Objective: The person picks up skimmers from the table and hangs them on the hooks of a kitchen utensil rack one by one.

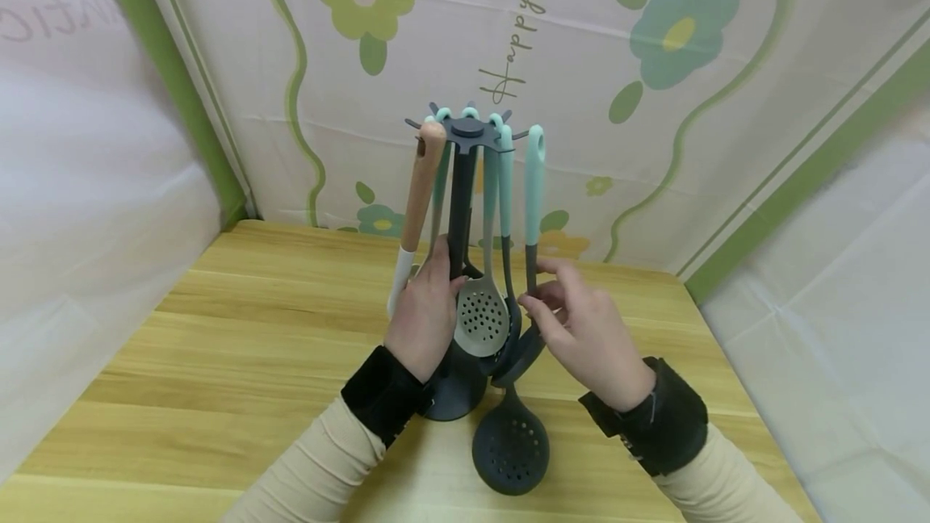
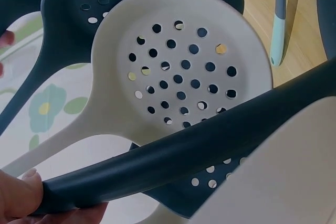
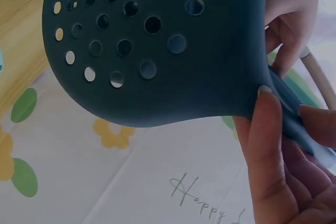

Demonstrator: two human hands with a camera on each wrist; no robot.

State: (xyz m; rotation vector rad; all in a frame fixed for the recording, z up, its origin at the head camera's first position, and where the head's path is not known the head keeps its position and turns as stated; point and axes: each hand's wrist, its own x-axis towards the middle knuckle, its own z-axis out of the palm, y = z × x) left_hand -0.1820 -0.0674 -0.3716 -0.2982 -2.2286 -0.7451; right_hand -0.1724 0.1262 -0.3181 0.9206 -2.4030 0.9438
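Note:
A dark utensil rack (image 1: 460,216) with a hooked top stands upright; my left hand (image 1: 425,317) grips its pole, thumb and fingers around it. My right hand (image 1: 588,329) pinches the dark neck of a mint-handled skimmer (image 1: 534,192), held upright at the rack's right, its handle top beside a hook. In the right wrist view, this skimmer's perforated head (image 3: 131,51) fills the upper part, with the fingertips (image 3: 266,103) at its neck. Between the hands hang a grey slotted spoon (image 1: 483,317) and a dark mint-handled utensil (image 1: 506,184).
On the rack's left hangs a utensil with a wooden handle (image 1: 424,184). Another dark skimmer (image 1: 511,446) lies on the wooden table (image 1: 291,394) in front of the rack base (image 1: 454,390). A flowered cloth (image 1: 465,39) stands behind, with pale cloth on both sides.

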